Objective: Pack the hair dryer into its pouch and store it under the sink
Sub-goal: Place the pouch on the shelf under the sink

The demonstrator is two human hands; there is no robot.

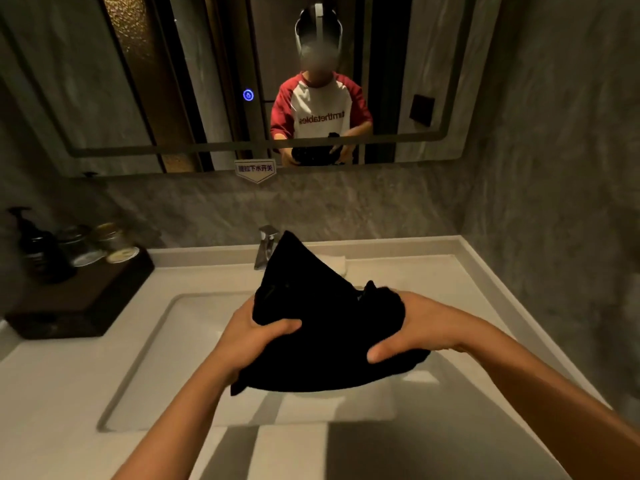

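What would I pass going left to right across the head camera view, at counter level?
Dark wooden tray with a black pump bottle and lidded glass jars → left hand → black fabric pouch held over the white sink basin → right hand → grey stone side wall.

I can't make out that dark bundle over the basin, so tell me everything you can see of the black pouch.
The black pouch is soft, matte cloth, bulging and crumpled, with one corner peaking up toward the faucet. It is held in the air above the sink, touching nothing but the hands: the left hand grips its left side, the right hand its right. Its contents are hidden.
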